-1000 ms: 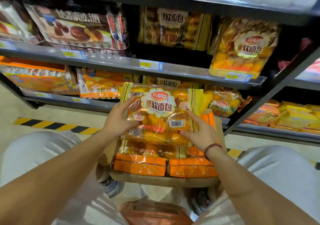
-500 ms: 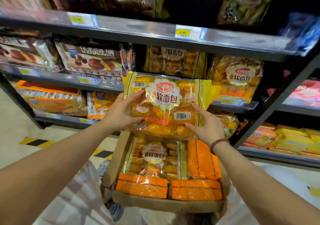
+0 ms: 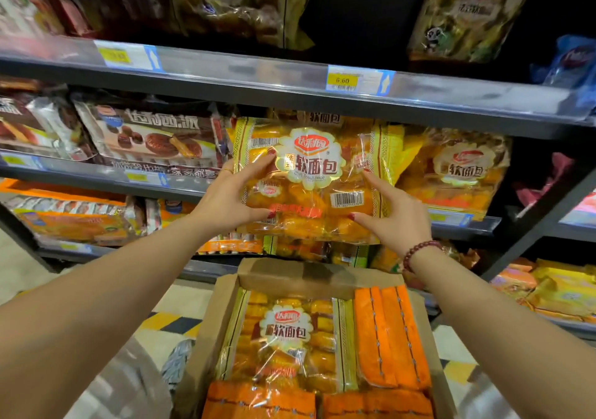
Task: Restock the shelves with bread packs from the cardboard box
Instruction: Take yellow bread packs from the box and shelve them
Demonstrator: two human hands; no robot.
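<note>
The bread pack [image 3: 309,179] is up at the middle shelf [image 3: 464,222], label facing out, in front of that shelf's front edge. Both hands hold it: the left hand [image 3: 225,199] grips its left side and the right hand [image 3: 395,215] its right, fingers spread. Behind it stands another pack [image 3: 461,173] to the right and a pie box [image 3: 154,138] to the left. Below, the cardboard box [image 3: 222,315] holds one more like it [image 3: 287,338], lying flat beside orange packs [image 3: 387,338]. A bead bracelet [image 3: 419,250] circles the right wrist.

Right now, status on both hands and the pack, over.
Left hand, right hand: both grip the bread pack by its sides. Pack held before the middle shelf, not yet shelved. Another shelved pack stands behind it.
</note>
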